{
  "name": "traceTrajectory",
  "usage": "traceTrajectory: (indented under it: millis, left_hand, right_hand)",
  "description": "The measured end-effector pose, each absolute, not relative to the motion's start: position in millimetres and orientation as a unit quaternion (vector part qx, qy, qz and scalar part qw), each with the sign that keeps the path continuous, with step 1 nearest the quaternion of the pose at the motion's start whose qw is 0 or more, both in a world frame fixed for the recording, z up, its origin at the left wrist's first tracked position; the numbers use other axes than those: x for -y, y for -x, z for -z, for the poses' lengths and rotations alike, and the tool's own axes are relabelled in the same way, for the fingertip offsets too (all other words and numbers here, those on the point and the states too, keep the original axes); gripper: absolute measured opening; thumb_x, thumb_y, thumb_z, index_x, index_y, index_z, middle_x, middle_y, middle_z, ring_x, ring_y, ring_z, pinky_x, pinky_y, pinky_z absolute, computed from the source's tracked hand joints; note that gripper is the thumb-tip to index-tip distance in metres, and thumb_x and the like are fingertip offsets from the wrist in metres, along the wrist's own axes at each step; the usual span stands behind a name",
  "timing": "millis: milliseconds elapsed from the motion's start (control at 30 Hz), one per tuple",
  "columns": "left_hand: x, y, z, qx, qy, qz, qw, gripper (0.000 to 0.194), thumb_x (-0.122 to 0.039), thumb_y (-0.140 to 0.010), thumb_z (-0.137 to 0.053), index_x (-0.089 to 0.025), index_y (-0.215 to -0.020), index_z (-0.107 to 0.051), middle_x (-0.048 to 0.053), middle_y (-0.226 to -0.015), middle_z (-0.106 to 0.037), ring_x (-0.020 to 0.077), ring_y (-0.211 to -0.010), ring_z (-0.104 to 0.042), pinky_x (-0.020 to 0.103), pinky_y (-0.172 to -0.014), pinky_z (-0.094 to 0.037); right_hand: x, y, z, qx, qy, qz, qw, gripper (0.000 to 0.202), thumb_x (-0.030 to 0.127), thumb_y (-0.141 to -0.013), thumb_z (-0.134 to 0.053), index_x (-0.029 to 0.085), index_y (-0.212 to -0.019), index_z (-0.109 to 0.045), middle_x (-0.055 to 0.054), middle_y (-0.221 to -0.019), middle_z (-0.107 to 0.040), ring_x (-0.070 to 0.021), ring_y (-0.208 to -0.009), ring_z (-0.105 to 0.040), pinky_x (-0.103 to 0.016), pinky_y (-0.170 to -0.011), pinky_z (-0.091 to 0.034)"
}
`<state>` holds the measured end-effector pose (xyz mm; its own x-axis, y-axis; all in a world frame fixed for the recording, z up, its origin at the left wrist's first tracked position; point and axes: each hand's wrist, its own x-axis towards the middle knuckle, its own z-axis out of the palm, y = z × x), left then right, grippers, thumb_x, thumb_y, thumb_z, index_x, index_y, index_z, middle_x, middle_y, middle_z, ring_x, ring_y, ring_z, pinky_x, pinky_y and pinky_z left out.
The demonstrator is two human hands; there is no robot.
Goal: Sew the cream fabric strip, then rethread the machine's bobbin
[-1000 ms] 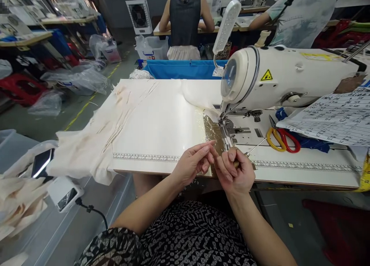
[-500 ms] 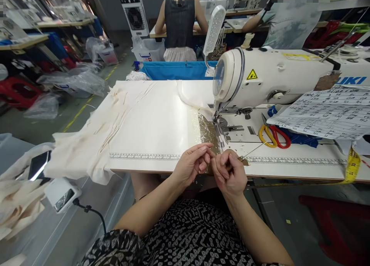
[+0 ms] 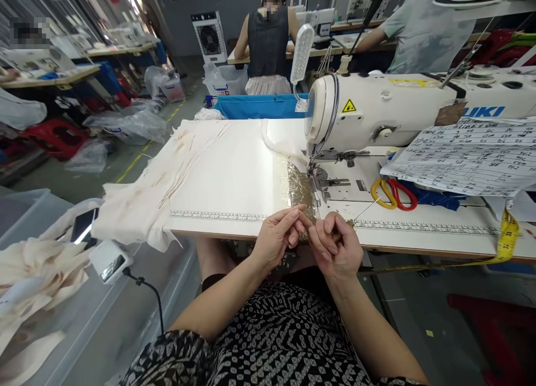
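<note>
Head view: left hand (image 3: 280, 233) pinched, can't tell on what; right hand (image 3: 340, 244) clamped on thin-shafted tool (image 3: 365, 209), both close together at counter (image 3: 234, 179) edge.

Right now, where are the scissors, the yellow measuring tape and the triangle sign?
Scissors (image 3: 415, 200): head view, red handle.
Yellow measuring tape (image 3: 508, 236): head view, printed face.
Triangle sign (image 3: 349, 106): head view, its middle.
</note>
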<state>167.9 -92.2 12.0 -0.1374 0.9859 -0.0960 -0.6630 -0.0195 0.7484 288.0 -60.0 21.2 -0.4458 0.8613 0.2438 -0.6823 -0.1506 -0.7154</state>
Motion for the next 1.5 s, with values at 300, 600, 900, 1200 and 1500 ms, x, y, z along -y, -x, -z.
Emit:
traceTrajectory:
  millis: [300,600,900,1200,1500]
  left_hand:
    - [107.4,-171.6,-22.3,-0.315,-0.201,-0.66,0.652,0.048,-0.033,-0.066,-0.089,-0.012,-0.106,-0.072,-0.002,-0.067,-0.062,0.0003,-0.043,-0.042,0.012,-0.041,-0.034]
    - [116.6,-174.1,-24.3,-0.306,-0.188,-0.658,0.662,0.044,-0.03,-0.065,-0.088,-0.012,-0.101,-0.071,-0.004,-0.063,-0.059,0.0002,-0.042,-0.039,0.012,-0.04,-0.027]
    - [120.2,-178.5,-12.9,-0.323,-0.213,-0.704,0.595,0.046,-0.041,-0.069,-0.085,-0.012,-0.102,-0.073,-0.003,-0.062,-0.061,0.002,-0.039,-0.04,0.016,-0.037,-0.028]
    - [125.6,-159.3,-5.6,-0.34,-0.23,-0.692,0.594,0.054,-0.028,-0.073,-0.082,-0.013,-0.121,-0.064,0.001,-0.083,-0.069,0.0048,-0.051,-0.053,0.017,-0.044,-0.042]
    - [135.0,-126.0,3.7,-0.388,-0.245,-0.687,0.563,0.046,-0.053,-0.089,-0.062,-0.011,-0.1,-0.075,0.015,-0.105,-0.07,0.017,-0.083,-0.064,0.024,-0.063,-0.055]
  right_hand:
    - [65.3,-294.9,-19.0,0.361,0.091,-0.782,0.5,0.029,0.035,-0.092,-0.062,0.021,-0.068,-0.056,0.01,-0.04,-0.026,-0.0058,-0.032,-0.025,-0.02,-0.045,-0.042]
    - [77.6,-293.8,-19.2,0.38,0.081,-0.764,0.516,0.028,0.033,-0.091,-0.062,0.02,-0.067,-0.061,0.009,-0.039,-0.028,-0.0057,-0.033,-0.025,-0.018,-0.04,-0.036]
    - [82.9,-290.4,-16.9,0.376,0.099,-0.766,0.512,0.027,0.033,-0.091,-0.06,0.021,-0.067,-0.058,0.01,-0.04,-0.027,-0.006,-0.032,-0.025,-0.02,-0.045,-0.042]
    - [87.3,-290.0,-21.6,0.442,0.146,-0.714,0.523,0.031,0.038,-0.091,-0.063,0.023,-0.065,-0.062,0.011,-0.039,-0.032,-0.0071,-0.033,-0.029,-0.045,-0.092,-0.053]
    - [90.2,-303.4,-31.7,0.498,0.183,-0.708,0.465,0.029,0.036,-0.09,-0.069,0.022,-0.065,-0.066,0.01,-0.038,-0.037,-0.0085,-0.034,-0.033,-0.05,-0.088,-0.054]
